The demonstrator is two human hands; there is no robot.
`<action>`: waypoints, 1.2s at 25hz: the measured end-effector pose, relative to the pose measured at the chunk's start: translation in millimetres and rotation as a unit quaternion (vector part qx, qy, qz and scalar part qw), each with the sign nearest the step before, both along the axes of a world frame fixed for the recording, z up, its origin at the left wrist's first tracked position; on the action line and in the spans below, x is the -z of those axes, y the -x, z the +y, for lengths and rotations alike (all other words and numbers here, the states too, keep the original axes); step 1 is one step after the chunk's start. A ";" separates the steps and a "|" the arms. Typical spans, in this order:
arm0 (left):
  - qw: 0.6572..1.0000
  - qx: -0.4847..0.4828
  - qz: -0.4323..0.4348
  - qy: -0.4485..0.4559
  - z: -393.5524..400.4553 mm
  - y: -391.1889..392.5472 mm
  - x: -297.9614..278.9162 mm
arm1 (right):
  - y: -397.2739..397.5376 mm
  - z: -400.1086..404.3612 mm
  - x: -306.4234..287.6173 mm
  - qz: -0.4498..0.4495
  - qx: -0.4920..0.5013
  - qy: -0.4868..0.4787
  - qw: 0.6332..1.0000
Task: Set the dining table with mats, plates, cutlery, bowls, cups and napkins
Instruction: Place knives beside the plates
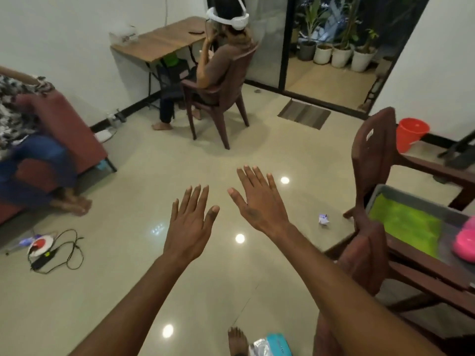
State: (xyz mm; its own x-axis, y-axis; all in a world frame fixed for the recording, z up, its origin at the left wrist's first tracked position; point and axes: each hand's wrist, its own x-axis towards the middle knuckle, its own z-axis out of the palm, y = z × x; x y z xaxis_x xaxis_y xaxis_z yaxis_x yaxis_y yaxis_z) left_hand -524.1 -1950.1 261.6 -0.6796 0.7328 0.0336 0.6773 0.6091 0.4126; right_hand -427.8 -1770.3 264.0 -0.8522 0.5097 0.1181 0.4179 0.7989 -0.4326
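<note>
Both arms reach forward over the tiled floor [144,291]. The left hand [189,228] and the right hand [259,201] have straight fingers, spread apart, and hold nothing — the backs face the camera. At the right edge stands the dark wooden worktop [424,265], and on it lies a green mat [406,224] with something pink [465,242] beside it. A brown chair [370,160] stands at the worktop. Further back a person sits on another chair [226,91] at a small desk [159,39]. An orange bucket [411,133] stands by the wall.

no legible text, labels or signs
</note>
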 end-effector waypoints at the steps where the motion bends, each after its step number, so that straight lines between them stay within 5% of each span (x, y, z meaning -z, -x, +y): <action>1: 1.000 0.015 0.003 -0.008 25.8 25.0 -3.0 | 18.8 20.5 -3.7 0.002 0.007 -0.002 1.000; 14: 0.963 0.258 -0.032 -0.074 335.4 231.7 3.2 | 132.4 215.0 -13.6 -0.066 0.217 -0.057 0.972; 21: 0.902 0.424 -0.028 -0.082 537.6 265.3 -3.9 | 157.2 352.5 -15.4 -0.037 0.438 -0.036 0.898; 30: 0.832 0.554 -0.010 -0.040 829.2 224.0 7.2 | 132.6 611.8 0.7 -0.018 0.594 -0.009 0.804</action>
